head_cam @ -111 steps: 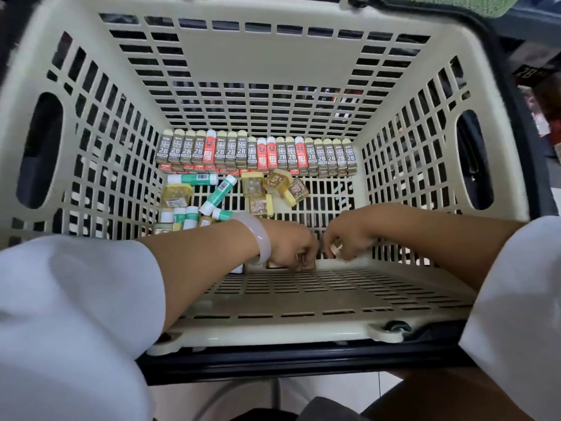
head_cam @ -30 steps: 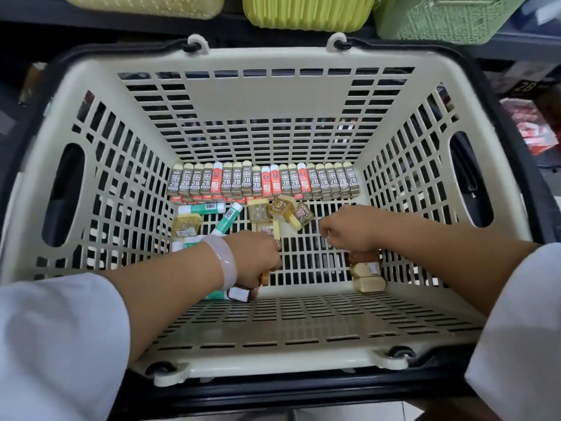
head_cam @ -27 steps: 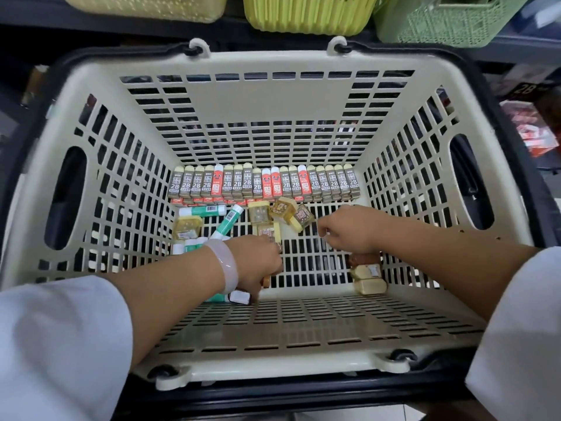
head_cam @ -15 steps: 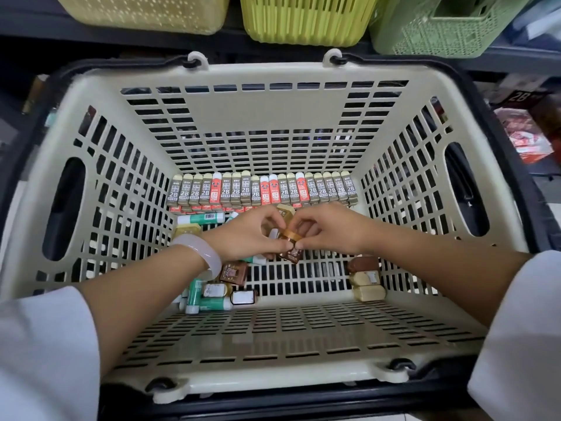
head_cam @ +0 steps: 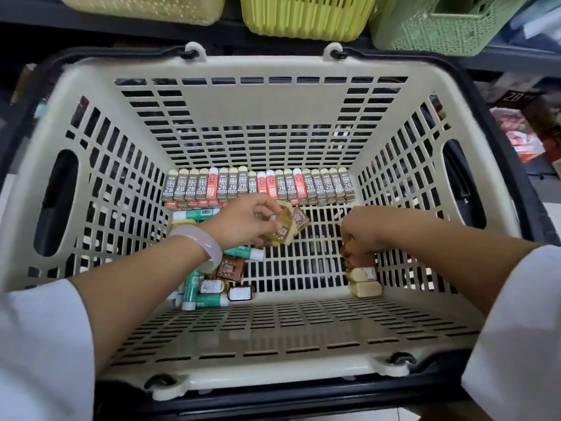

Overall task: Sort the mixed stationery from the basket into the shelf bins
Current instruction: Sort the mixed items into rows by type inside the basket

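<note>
Basket (head_cam: 91,95) holds lead boxes (head_cam: 258,186); left hand (head_cam: 246,223) grips yellow cases (head_cam: 280,230), right hand (head_cam: 361,227) brown case (head_cam: 352,249).

The left wrist (head_cam: 194,247) hides part of the glue sticks (head_cam: 209,299); eraser (head_cam: 291,189) print is unreadable.

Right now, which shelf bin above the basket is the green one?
The green lattice-walled plastic bin at far right; the two others are yellow.

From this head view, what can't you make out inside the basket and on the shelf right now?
- Head view: what the right hand grips; its curled fingers hide it.
- Green tubes and yellow packs under the left hand and forearm.
- Small print on the row of 2B boxes: too small.
- Shelf bins: the top edge cuts off their contents.
</note>
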The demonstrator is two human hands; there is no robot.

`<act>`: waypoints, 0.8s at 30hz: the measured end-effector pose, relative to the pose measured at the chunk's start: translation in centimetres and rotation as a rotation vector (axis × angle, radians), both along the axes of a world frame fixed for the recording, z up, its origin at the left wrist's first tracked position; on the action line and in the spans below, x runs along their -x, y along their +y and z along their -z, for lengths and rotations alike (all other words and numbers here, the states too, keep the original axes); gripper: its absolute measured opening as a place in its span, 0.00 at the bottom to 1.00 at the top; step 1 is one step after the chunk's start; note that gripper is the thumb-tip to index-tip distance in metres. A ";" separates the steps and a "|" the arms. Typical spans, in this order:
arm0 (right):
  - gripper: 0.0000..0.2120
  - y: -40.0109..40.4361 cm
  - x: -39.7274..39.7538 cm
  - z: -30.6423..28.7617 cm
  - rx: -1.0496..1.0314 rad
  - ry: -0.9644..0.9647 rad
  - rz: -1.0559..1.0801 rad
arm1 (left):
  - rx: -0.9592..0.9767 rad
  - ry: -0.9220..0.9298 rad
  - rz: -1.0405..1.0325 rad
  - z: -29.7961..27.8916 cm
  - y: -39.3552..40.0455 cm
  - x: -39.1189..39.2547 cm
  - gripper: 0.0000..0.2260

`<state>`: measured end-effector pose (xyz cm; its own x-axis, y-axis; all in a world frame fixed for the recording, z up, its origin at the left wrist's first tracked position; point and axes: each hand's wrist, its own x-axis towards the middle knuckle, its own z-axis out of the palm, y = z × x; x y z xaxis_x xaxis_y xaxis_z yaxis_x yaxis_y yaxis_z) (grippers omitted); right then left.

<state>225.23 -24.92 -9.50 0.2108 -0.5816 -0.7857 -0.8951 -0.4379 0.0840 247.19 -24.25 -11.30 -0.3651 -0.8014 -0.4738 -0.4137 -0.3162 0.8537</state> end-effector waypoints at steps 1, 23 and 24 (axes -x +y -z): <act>0.11 0.0 -0.1 -0.2 -0.017 0.013 -0.011 | -0.002 0.005 -0.008 0.0 -0.1 0.0 0.06; 0.09 -1.2 0.0 -0.6 0.131 -0.102 -0.009 | 0.445 -0.648 0.601 2.7 0.1 1.1 0.20; 0.10 -1.2 0.0 -0.5 0.132 -0.109 0.002 | 0.447 -0.669 0.614 2.8 0.1 1.1 0.21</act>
